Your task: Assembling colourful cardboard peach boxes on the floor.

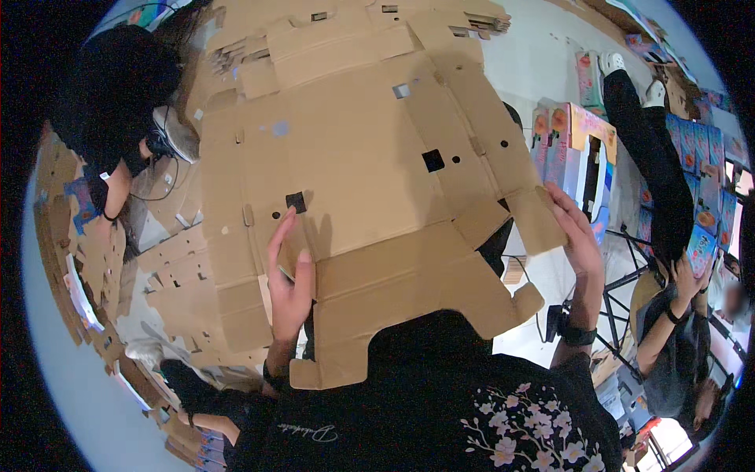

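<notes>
A large die-cut cardboard blank (362,173) lies unfolded in front of me, brown side up, with creases, flaps and cut-out holes. My left hand (289,287) rests at its near left part, index finger stretched toward a square hole and thumb apart from it. Along the right edge, my right hand (578,236) is closed around a side flap (535,224), which tilts upward. Part of that hand's grip is hidden behind the flap. The near flap (417,271), with a wide curved notch, reaches toward my black shirt.
Flat cardboard pieces (177,275) are spread at the left. A printed colourful carton (578,157) stands at the right, near a black metal frame (625,291). Other people are close by: one at the far left by a shoe (177,134), another at the right with hands (686,279) together.
</notes>
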`<state>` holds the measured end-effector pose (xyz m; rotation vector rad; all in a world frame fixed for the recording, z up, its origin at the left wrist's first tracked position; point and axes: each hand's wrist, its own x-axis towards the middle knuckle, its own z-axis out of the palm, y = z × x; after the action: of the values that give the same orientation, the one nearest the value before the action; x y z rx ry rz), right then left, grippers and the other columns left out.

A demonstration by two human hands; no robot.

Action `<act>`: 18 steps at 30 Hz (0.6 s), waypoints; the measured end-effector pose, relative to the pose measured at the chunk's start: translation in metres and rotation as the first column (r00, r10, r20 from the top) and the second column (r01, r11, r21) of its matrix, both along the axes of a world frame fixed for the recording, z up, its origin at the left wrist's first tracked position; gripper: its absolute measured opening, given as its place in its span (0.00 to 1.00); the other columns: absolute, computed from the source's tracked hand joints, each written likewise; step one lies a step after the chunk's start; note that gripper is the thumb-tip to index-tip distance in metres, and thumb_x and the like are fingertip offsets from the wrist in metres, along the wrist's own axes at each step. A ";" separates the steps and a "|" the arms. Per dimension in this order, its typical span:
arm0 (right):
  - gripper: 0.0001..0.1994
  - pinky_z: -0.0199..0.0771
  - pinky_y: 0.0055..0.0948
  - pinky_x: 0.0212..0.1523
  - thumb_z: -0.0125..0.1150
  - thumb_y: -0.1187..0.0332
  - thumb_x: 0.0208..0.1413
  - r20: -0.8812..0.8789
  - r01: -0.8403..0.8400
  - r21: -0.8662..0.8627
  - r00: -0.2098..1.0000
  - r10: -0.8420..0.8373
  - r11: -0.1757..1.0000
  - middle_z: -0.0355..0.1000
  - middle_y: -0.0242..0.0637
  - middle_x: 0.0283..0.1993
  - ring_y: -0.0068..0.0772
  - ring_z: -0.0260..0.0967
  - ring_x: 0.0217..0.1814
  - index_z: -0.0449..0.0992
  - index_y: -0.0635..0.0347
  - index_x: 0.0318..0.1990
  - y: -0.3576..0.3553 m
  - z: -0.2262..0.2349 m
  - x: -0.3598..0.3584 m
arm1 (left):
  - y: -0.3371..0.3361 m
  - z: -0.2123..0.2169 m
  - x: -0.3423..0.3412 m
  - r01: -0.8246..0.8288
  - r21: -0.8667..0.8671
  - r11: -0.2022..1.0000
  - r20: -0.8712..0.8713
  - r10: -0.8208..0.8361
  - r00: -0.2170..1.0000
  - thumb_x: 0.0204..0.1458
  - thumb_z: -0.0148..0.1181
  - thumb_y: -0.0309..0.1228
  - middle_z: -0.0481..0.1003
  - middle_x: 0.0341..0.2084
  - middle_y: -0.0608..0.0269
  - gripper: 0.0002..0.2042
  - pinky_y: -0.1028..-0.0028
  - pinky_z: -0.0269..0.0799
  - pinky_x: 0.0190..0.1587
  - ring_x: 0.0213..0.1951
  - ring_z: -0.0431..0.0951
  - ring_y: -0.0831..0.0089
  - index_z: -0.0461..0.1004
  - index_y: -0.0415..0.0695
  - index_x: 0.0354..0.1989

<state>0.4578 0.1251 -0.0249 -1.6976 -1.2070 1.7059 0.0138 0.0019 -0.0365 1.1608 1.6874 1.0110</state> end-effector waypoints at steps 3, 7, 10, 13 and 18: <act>0.36 0.68 0.31 0.56 0.55 0.74 0.58 -0.626 0.064 -0.109 0.771 -0.118 0.992 0.54 0.42 0.71 0.34 0.63 0.64 0.48 0.60 0.73 -0.001 0.008 -0.011 | -0.001 0.000 0.000 0.002 -0.012 1.000 0.013 -0.002 1.000 0.59 0.48 0.24 0.57 0.68 0.48 0.27 0.60 0.45 0.71 0.69 0.56 0.58 0.54 0.36 0.68; 0.40 0.67 0.36 0.61 0.56 0.74 0.56 -0.446 0.134 0.081 0.891 -0.084 0.988 0.47 0.41 0.75 0.35 0.59 0.69 0.41 0.60 0.74 -0.008 0.003 -0.049 | -0.008 -0.002 -0.001 0.028 0.047 0.999 -0.002 -0.028 1.000 0.58 0.52 0.29 0.48 0.71 0.46 0.36 0.59 0.43 0.71 0.71 0.49 0.56 0.42 0.36 0.72; 0.42 0.66 0.35 0.62 0.62 0.70 0.56 -0.272 0.023 0.197 0.962 0.032 0.980 0.53 0.39 0.72 0.37 0.61 0.67 0.43 0.59 0.74 -0.009 0.001 -0.068 | -0.018 -0.008 -0.001 0.039 0.105 0.994 -0.028 -0.036 0.999 0.57 0.56 0.39 0.40 0.72 0.44 0.42 0.57 0.41 0.72 0.73 0.43 0.52 0.37 0.35 0.72; 0.44 0.65 0.34 0.63 0.69 0.69 0.52 -0.306 0.059 0.115 0.952 -0.021 0.992 0.58 0.39 0.68 0.36 0.64 0.64 0.48 0.60 0.72 -0.009 0.003 -0.078 | -0.037 -0.018 -0.003 0.095 0.011 0.995 -0.145 -0.093 0.985 0.57 0.55 0.45 0.38 0.73 0.43 0.44 0.55 0.40 0.72 0.73 0.41 0.51 0.37 0.34 0.72; 0.38 0.63 0.37 0.62 0.71 0.68 0.50 0.069 -0.152 0.440 0.988 0.135 0.885 0.65 0.38 0.58 0.34 0.65 0.60 0.56 0.61 0.67 0.001 -0.004 -0.080 | -0.102 -0.021 -0.024 0.287 -0.266 0.920 -0.239 -0.352 0.905 0.60 0.53 0.48 0.54 0.67 0.43 0.35 0.53 0.46 0.69 0.68 0.52 0.46 0.55 0.37 0.67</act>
<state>0.3776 0.1258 -0.0288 -1.3918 -1.6289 1.3393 -0.0102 -0.1001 -0.0577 1.4229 1.6994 0.4500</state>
